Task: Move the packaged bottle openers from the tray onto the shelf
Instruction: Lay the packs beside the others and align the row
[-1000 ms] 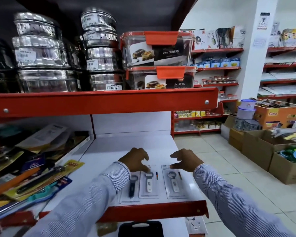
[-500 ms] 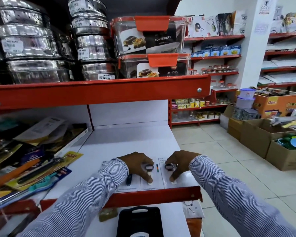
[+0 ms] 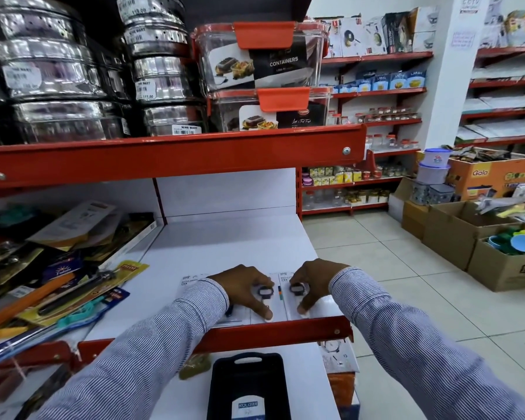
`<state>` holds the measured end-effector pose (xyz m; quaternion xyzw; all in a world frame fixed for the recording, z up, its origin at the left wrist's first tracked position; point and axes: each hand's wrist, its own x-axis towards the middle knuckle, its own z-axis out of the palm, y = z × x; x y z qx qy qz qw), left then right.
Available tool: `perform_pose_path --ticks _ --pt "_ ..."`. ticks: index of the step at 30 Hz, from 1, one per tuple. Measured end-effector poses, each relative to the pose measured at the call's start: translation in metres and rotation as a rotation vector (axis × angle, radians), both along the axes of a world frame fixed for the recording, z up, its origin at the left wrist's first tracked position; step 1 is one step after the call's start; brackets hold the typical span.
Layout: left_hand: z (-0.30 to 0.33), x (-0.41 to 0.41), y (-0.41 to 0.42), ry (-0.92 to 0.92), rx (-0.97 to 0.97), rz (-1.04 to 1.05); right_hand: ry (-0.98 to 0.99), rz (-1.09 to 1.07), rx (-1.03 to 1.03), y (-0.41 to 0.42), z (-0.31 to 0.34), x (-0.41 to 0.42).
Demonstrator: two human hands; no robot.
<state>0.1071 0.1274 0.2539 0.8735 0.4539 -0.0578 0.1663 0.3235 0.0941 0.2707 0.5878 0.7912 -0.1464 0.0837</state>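
Three packaged bottle openers are lying on the shelf (image 3: pixel 225 247), along its front edge; no tray is showing.
The left hand (image 3: pixel 243 287) is pressing spread fingers onto the middle pack (image 3: pixel 265 294), the right hand (image 3: pixel 311 283) likewise onto the right pack (image 3: pixel 297 291); neither is pinching. The left pack (image 3: pixel 194 281) is lying mostly under the sleeve.

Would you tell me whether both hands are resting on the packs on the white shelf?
Yes, the left hand and right hand each press a pack flat.
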Motion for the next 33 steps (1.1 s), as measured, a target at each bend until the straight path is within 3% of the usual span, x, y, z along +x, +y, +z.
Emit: perform_pose_path --ticks 18,24,33 --pt "0.007 -0.02 0.006 -0.035 0.015 0.026 -0.04 -0.022 -0.098 -0.004 0.01 -0.02" --pt "0.015 -0.058 0.026 0.192 -0.024 0.09 -0.138 0.017 -0.106 -0.009 0.018 -0.031" --pt "-0.001 -0.068 0.018 0.043 -0.008 0.089 -0.203 0.071 -0.092 -0.007 0.02 -0.037"
